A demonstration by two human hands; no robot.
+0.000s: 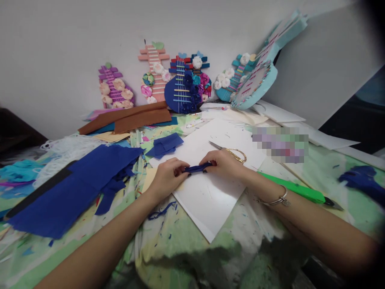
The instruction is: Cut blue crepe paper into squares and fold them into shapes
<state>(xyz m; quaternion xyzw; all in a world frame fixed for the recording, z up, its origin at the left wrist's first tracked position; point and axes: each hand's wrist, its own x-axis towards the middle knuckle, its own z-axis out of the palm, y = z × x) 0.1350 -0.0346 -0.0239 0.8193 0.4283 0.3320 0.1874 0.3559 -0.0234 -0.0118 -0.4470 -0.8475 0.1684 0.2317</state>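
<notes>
Between my two hands a narrow folded strip of dark blue crepe paper (197, 168) is held level over a white sheet (216, 212). My left hand (169, 174) pinches its left end between thumb and fingers. At the other end, my right hand (224, 163) grips it the same way. A pair of scissors with gold handles (237, 154) lies on the sheet just beyond my right hand, partly hidden by it. Behind my left hand sits a small stack of cut blue paper pieces (165, 145).
Large blue crepe paper (81, 184) spreads at the left, beside white stringy material (66, 154). A green utility knife (296, 189) lies by my right forearm, and a blue tool (361, 180) farther right. Decorated paper guitars (177, 90) lean along the wall. Brown paper (141, 118) lies before them.
</notes>
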